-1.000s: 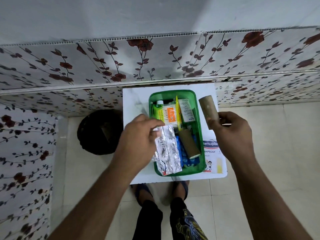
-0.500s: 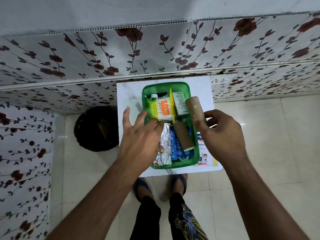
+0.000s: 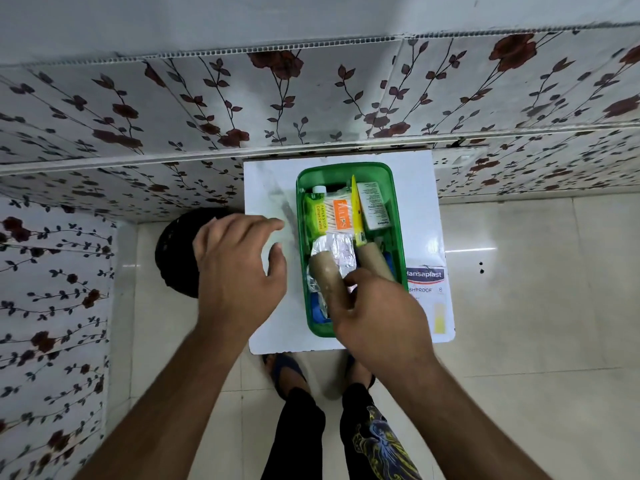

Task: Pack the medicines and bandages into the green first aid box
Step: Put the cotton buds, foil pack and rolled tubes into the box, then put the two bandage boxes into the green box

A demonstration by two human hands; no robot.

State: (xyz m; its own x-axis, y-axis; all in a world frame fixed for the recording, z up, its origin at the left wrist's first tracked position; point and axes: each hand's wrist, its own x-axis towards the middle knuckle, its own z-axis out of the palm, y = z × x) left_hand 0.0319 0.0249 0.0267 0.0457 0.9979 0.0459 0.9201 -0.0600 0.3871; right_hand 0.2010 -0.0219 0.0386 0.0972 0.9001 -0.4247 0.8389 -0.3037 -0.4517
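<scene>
Green plastic first aid box [image 3: 398, 216] sits on the white square table [image 3: 263, 188], against the flowered wall, its long side running away from me. I judge the packing is tight by design: the green-and-orange packet of cotton swabs [image 3: 329, 220] and the white printed carton [image 3: 374, 206] fill the far end, with a yellow-handled tool [image 3: 356, 213] wedged upright between them, so the flat things must go near me. A silver foil blister strip [image 3: 337, 252] lies flat there over something blue, and a brown bandage roll [image 3: 375, 261] rests slanted along the right wall.

My right hand [image 3: 377, 317] reaches over the near end of the box, its fingers [image 3: 353, 277] pinching a second brown bandage roll [image 3: 325, 277] and laying it on the foil, probably to fill the free left side. The wrist is bent down, the forearm coming in from lower right.

My left hand [image 3: 239, 271] hovers over the table's left part, just beside the box, palm down, fingers spread and holding nothing.

A white Hansaplast plaster packet [image 3: 429, 292] lies on the table right of the box, not yet packed.
</scene>
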